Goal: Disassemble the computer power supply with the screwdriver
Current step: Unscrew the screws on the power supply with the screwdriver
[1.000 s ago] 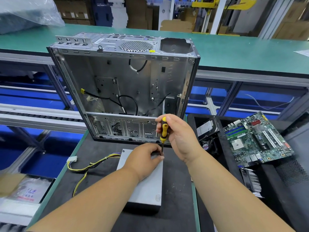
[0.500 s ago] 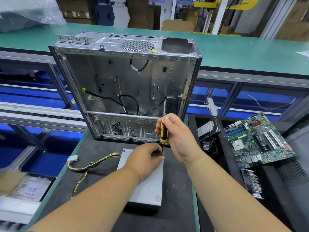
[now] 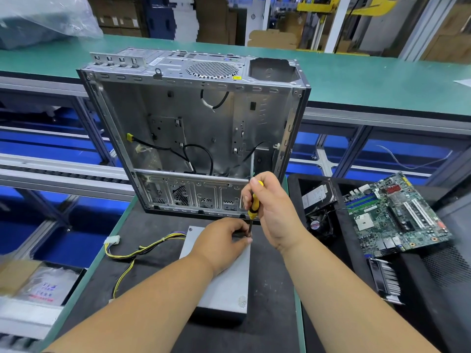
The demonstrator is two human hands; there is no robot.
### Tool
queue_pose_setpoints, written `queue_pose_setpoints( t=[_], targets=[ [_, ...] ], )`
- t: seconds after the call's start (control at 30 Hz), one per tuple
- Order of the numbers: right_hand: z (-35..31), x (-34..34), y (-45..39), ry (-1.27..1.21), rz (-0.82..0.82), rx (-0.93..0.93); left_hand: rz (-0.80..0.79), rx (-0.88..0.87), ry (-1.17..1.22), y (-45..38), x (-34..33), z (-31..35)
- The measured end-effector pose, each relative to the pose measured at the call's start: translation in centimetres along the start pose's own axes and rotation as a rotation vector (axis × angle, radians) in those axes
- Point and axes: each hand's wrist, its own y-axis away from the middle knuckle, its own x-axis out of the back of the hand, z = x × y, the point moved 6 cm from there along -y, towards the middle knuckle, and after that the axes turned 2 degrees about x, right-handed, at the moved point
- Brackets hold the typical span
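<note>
Right hand (image 3: 274, 212): grips yellow-and-black plastic screwdriver (image 3: 254, 203), upright.
Left hand (image 3: 224, 244): steadies grey metal power supply box (image 3: 226, 289), pinching the shaft.
Tip: keep it vertical, press down.

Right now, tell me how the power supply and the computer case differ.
The power supply lies flat on the black mat; the computer case stands upright behind it.
The power supply is a closed grey box; the computer case is open and mostly gutted, only loose black cables inside.
The power supply is being worked on, left hand steadying it, right hand holding the screwdriver at its far corner; the computer case is untouched.
Both are grey metal.
</note>
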Motion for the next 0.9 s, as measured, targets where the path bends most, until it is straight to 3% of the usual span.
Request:
queue_pose_setpoints(
  t=[0.37, 0.9],
  targets=[
    [0.54, 0.48, -0.44, -0.064, 0.054, -0.060, -0.008, 0.002, -0.014, -0.08, -0.03, 0.00],
    [0.40, 0.43, -0.03, 0.002, -0.023, -0.035, -0.024, 0.006, 0.004, -0.06, -0.05, 0.00]
  ],
)
